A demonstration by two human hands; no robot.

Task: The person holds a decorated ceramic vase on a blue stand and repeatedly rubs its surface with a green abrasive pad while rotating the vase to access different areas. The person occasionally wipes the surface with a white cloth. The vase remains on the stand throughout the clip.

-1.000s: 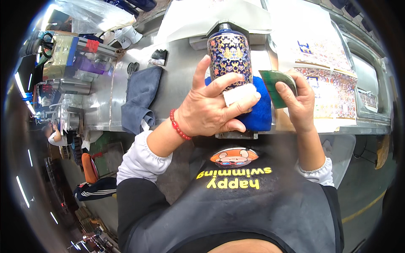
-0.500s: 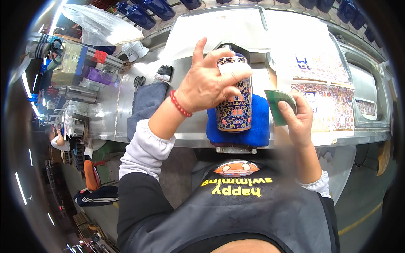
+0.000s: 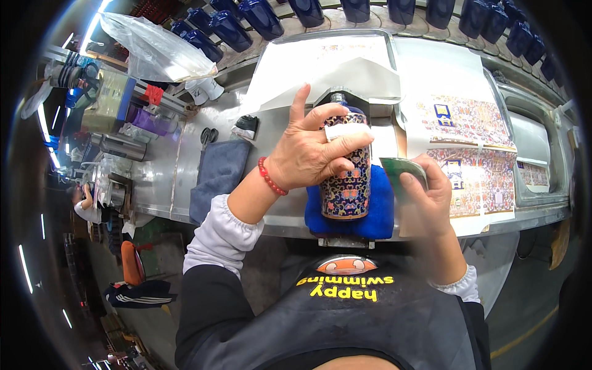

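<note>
A dark blue vase with a colourful patterned wrap [image 3: 348, 188] lies on a blue cloth pad [image 3: 377, 217] at the near edge of the metal bench. My left hand [image 3: 311, 151], with a red bead bracelet at the wrist, rests over the vase's upper part and pinches a small white strip against it, index finger raised. My right hand [image 3: 428, 191] is just right of the vase and holds a small green card-like scraper [image 3: 402, 171].
Patterned decal sheets [image 3: 472, 139] lie to the right on the bench, white paper [image 3: 333, 68] behind the vase. A grey towel [image 3: 216, 176], scissors [image 3: 208, 137] and a plastic bag [image 3: 154, 52] are to the left. A row of plain dark blue vases [image 3: 345, 12] lines the far side.
The vase has been laid lower onto the blue pad. My left hand has shifted toward its top with the white strip; my right hand stays beside it with the green scraper.
</note>
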